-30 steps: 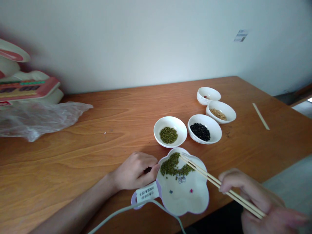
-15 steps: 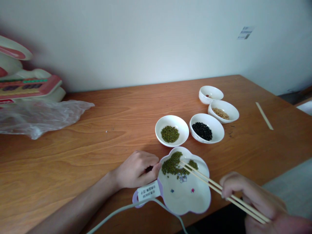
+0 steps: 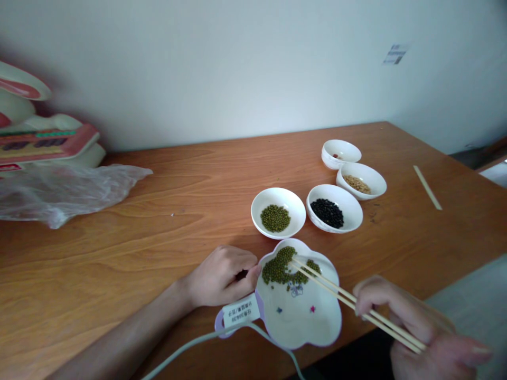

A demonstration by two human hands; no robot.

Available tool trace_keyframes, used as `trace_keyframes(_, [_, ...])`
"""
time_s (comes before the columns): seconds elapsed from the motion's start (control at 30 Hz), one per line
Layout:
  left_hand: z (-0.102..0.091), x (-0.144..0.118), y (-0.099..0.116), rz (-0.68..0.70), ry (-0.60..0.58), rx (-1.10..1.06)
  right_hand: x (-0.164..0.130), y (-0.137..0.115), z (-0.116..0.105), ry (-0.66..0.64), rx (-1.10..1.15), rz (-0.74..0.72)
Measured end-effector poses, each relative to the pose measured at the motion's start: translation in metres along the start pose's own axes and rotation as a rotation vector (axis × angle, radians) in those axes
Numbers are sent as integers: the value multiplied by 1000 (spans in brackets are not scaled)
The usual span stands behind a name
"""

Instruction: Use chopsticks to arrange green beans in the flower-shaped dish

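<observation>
My left hand is closed, with its thumb and fingers pinching the left rim of a white flower-shaped dish with a lilac edge. Green mung beans lie spread over the far part of this dish. A pair of wooden chopsticks is gripped in my right hand, off the dish's right side. Their tips reach in among the beans. Just beyond the dish, a white bowl holds more mung beans.
Right of that bowl stand bowls of black beans, pale tan beans and a few reddish pieces. A flat stick lies at right. Plastic bag and toy keyboard sit left. A cable crosses the dish handle.
My right hand has shifted slightly left with the chopsticks, and its thumb shows more plainly. The tips have moved a touch left among the beans. My left hand stays on the rim.
</observation>
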State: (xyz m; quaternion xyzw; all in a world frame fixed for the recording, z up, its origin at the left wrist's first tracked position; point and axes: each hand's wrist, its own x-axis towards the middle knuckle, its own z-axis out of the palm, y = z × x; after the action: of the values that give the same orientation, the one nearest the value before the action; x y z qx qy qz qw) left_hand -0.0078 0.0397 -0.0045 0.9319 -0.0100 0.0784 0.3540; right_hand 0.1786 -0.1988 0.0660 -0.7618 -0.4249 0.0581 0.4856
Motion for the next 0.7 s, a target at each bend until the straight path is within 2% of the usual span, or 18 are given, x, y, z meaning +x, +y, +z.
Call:
trace_keyframes(0.17, [0,0,0,10,10,11,-6,3,3,13,21,-17])
trace_keyframes(0.3, [0,0,0,16,14,11,-10,16,0,40,36,-36])
trace_keyframes(0.37, [0,0,0,14,15,9,-10,22,-6,-117,-6,-43])
trace_keyframes(0.47, [0,1,0,9,6,-1,-9,25,-14,-195,-36,-58])
trace_keyframes(0.7, [0,0,0,10,3,10,-13,9,-13,-22,-33,-33])
